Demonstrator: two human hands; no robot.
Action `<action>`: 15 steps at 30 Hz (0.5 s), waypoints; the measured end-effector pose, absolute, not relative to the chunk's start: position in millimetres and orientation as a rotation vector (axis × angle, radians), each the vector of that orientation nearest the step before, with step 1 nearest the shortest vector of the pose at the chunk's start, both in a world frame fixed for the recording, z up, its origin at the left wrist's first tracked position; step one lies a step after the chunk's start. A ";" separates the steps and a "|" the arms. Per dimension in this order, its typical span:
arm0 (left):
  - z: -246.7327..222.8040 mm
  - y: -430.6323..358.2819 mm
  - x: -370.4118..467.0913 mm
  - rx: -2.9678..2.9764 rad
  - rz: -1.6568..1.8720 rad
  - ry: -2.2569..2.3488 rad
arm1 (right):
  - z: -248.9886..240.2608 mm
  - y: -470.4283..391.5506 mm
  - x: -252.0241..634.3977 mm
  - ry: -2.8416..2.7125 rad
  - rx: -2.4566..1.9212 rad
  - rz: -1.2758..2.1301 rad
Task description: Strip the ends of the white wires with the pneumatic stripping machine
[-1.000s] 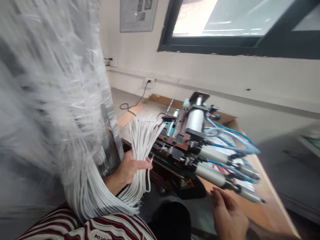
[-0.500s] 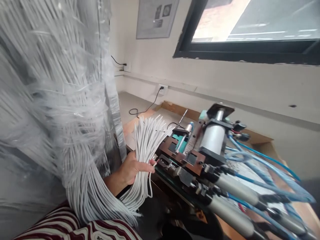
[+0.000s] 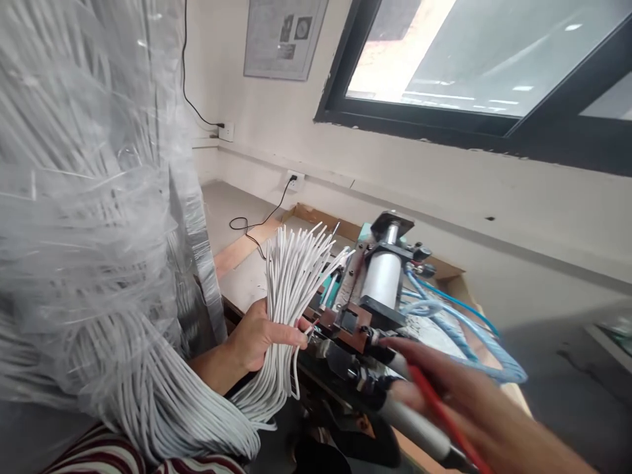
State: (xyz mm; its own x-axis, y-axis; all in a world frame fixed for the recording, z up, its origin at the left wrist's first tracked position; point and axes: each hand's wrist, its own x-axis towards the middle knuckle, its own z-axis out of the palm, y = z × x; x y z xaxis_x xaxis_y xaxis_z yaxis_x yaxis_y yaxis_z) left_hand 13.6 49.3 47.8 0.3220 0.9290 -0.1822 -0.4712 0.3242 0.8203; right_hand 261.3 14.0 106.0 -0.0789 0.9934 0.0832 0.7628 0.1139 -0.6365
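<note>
A thick bundle of thin white-grey cables (image 3: 291, 289) is gripped in my left hand (image 3: 259, 336), its cut ends fanned upward. One cable end near my thumb shows a small reddish tip. My right hand (image 3: 444, 395), smeared by motion, reaches in from the lower right over the front cylinders of a pneumatic machine (image 3: 382, 280). A long red thing (image 3: 447, 415) runs along that hand; whether the fingers hold it is unclear. Just right of the bundle are the machine's brown plates (image 3: 353, 322).
On the left hangs a large plastic-wrapped mass of cables (image 3: 89, 230), whose loose part curves across my lap. Blue air hoses (image 3: 457, 309) loop behind the machine. A black cord (image 3: 247, 224) lies on the bench towards the wall socket (image 3: 295, 181). A dark-framed window (image 3: 415, 112) is above.
My right hand has come into view from the lower right, over the machine's cylinders. The view has swung right. My left hand keeps its hold on the cable bundle.
</note>
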 end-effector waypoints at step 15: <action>55.6 69.2 27.5 0.786 1.081 0.682 | 120.2 45.5 198.5 -2.374 -1.633 0.921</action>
State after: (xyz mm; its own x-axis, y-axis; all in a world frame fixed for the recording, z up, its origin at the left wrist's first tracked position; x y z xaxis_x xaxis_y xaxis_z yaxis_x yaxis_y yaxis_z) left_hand 27.5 69.2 55.6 0.3256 0.9399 -0.1028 -0.4975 0.2628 0.8267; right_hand 198.5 45.5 120.2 -0.4124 0.8797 -0.2366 0.8091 0.2343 -0.5390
